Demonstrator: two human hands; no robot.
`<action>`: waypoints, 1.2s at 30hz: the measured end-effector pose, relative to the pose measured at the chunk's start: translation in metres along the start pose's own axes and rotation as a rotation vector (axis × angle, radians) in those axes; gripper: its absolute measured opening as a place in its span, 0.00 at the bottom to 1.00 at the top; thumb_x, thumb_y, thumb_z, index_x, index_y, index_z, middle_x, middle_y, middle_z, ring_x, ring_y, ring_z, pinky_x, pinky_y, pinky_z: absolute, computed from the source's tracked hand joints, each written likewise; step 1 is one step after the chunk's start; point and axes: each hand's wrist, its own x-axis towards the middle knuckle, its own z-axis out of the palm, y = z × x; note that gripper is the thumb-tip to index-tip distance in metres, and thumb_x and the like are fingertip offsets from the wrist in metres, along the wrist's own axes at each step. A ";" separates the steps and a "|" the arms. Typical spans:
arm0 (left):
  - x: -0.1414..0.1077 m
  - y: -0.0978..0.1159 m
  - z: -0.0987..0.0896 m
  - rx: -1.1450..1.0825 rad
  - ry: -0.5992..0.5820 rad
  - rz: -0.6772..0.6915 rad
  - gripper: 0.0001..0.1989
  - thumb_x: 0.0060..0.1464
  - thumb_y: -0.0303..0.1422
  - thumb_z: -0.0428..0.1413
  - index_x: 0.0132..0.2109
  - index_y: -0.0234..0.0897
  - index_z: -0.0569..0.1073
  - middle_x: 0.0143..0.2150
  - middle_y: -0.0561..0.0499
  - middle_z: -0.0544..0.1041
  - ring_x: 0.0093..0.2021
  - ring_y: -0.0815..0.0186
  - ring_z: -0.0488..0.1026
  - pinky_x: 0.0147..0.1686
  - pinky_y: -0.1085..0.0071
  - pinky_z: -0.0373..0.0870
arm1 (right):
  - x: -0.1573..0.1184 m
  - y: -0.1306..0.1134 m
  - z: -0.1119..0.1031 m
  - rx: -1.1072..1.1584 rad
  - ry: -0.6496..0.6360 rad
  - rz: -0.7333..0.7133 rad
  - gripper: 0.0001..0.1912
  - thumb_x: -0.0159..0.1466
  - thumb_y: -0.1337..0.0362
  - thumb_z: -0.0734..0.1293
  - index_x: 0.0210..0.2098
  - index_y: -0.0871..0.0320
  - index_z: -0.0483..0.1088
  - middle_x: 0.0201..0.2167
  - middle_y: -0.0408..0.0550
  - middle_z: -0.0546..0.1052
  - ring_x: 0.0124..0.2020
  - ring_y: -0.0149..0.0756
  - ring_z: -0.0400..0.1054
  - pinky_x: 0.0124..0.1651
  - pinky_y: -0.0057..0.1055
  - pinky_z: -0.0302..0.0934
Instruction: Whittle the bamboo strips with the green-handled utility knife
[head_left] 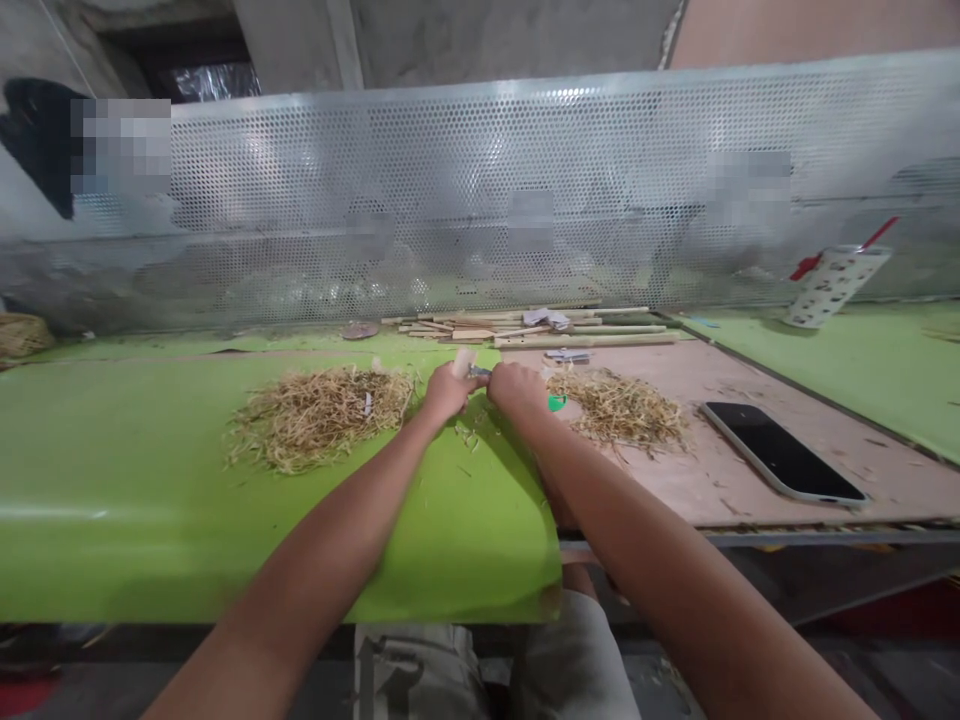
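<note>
Over the green mat [465,530], my two hands meet at mid-table. My left hand [446,394] is closed around a short pale piece [464,362] that looks like wood or bamboo. Close beside it, my right hand [517,386] is closed in a fist on a small grey metal tool [478,371], whose kind I cannot make out. A bright green object [556,402] shows just right of that fist; whether it joins the tool is hidden. Piles of shavings lie on either side, a left pile [322,415] and a right pile [626,408].
Several bamboo sticks [585,340] lie behind my hands, before a perforated metal screen [450,190]. A phone [780,450] rests on the right, near the front edge. Farther back stands a patterned cup [836,287] with a red straw. A woven basket [22,335] sits far left.
</note>
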 end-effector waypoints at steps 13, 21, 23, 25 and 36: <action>-0.016 0.018 0.003 -0.127 -0.025 -0.067 0.15 0.46 0.41 0.61 0.31 0.36 0.65 0.21 0.56 0.67 0.13 0.74 0.62 0.13 0.75 0.58 | 0.007 0.004 -0.002 0.091 0.012 0.036 0.18 0.65 0.63 0.56 0.44 0.63 0.74 0.41 0.63 0.77 0.42 0.46 0.73 0.40 0.34 0.63; -0.006 0.017 -0.006 -0.198 -0.284 -0.038 0.16 0.45 0.31 0.63 0.40 0.35 0.66 0.31 0.50 0.74 0.21 0.70 0.72 0.21 0.73 0.69 | 0.010 0.014 -0.003 0.018 -0.113 -0.079 0.18 0.62 0.59 0.59 0.45 0.60 0.74 0.44 0.61 0.77 0.44 0.45 0.72 0.43 0.33 0.62; -0.005 0.015 -0.008 -0.174 -0.303 -0.050 0.14 0.47 0.32 0.62 0.40 0.34 0.67 0.30 0.49 0.74 0.22 0.70 0.72 0.22 0.73 0.69 | 0.010 0.014 -0.002 0.002 -0.118 -0.098 0.18 0.63 0.60 0.58 0.45 0.60 0.73 0.44 0.61 0.77 0.45 0.45 0.72 0.44 0.33 0.62; -0.004 0.013 -0.008 -0.124 -0.270 -0.023 0.14 0.48 0.33 0.61 0.40 0.34 0.67 0.28 0.50 0.74 0.20 0.71 0.70 0.20 0.73 0.68 | 0.009 0.014 -0.002 0.002 -0.103 -0.127 0.17 0.63 0.61 0.58 0.46 0.60 0.72 0.44 0.60 0.77 0.45 0.45 0.72 0.44 0.33 0.62; -0.009 0.012 -0.006 0.018 -0.223 0.150 0.12 0.51 0.32 0.57 0.43 0.35 0.66 0.22 0.55 0.69 0.14 0.73 0.64 0.15 0.76 0.60 | 0.006 0.018 -0.005 0.112 -0.031 -0.251 0.26 0.61 0.64 0.59 0.59 0.55 0.55 0.39 0.56 0.78 0.40 0.48 0.73 0.35 0.34 0.61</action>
